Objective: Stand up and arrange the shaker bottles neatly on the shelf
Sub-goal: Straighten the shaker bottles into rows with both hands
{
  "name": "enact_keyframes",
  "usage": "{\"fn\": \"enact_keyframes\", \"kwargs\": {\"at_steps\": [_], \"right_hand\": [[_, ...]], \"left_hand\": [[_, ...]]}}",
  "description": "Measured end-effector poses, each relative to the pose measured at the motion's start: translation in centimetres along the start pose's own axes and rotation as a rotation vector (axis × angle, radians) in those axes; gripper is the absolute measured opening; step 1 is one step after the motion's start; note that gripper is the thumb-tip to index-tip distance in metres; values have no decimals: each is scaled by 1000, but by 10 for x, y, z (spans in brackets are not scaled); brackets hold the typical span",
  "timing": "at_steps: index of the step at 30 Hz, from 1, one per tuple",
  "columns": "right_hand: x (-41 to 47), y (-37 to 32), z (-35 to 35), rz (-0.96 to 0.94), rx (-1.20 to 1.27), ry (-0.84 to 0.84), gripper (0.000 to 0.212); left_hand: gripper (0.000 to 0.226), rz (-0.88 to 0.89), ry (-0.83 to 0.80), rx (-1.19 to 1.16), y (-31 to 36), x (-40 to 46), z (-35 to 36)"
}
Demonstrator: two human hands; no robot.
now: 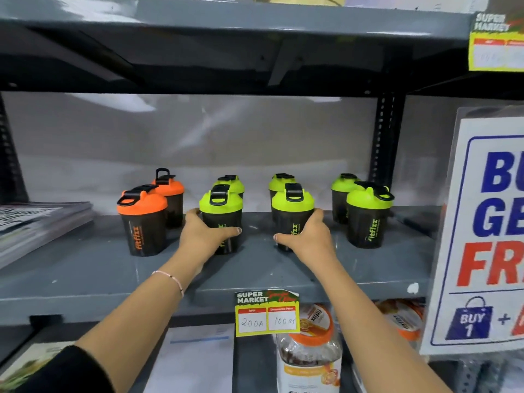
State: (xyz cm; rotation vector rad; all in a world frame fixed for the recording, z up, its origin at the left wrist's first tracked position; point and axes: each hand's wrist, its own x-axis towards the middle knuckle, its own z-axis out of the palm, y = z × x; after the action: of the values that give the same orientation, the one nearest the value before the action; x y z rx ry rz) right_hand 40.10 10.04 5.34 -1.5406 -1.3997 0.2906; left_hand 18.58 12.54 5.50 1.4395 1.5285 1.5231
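Note:
Several black shaker bottles stand upright in two rows on the grey shelf [85, 268]. Two at the left have orange lids: the front one [142, 219] and the one behind it [169, 195]. The others have green lids. My left hand [202, 235] is wrapped around the front green-lidded bottle [221, 214] left of centre. My right hand [307, 238] grips the front green-lidded bottle [292, 212] right of centre. Another green-lidded bottle [368, 214] stands free at the front right, with green-lidded bottles behind each front one.
A stack of magazines [37, 225] lies on the shelf's left end. A large promotional sign [482, 231] hangs at the right. A price tag [266, 313] hangs from the shelf's front edge. Orange-lidded jars [309, 350] sit on the shelf below. Another shelf [226, 26] runs overhead.

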Motion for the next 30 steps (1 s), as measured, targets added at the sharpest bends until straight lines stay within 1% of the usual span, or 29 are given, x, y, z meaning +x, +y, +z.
{"fn": "enact_keyframes", "kwargs": {"at_steps": [2,5,10,18,25,30], "right_hand": [[0,1,-2,7,14,-16,75],[0,2,-2,12,28,-30,75],[-1,2,-4,9,50,-37,73],[-1,3,-3,3,49,-39,71],[1,6,0,9,48,-33,70],[2,8,1,3,43,-28,72]], "left_hand": [[89,5,5,62,1,-3,2],[80,37,34,121,4,-8,8],[80,64,78,185,8,-16,13],[79,80,67,165,7,-20,12],[73,85,32,159,8,-20,11],[69,82,-34,116,7,-16,2]]}}
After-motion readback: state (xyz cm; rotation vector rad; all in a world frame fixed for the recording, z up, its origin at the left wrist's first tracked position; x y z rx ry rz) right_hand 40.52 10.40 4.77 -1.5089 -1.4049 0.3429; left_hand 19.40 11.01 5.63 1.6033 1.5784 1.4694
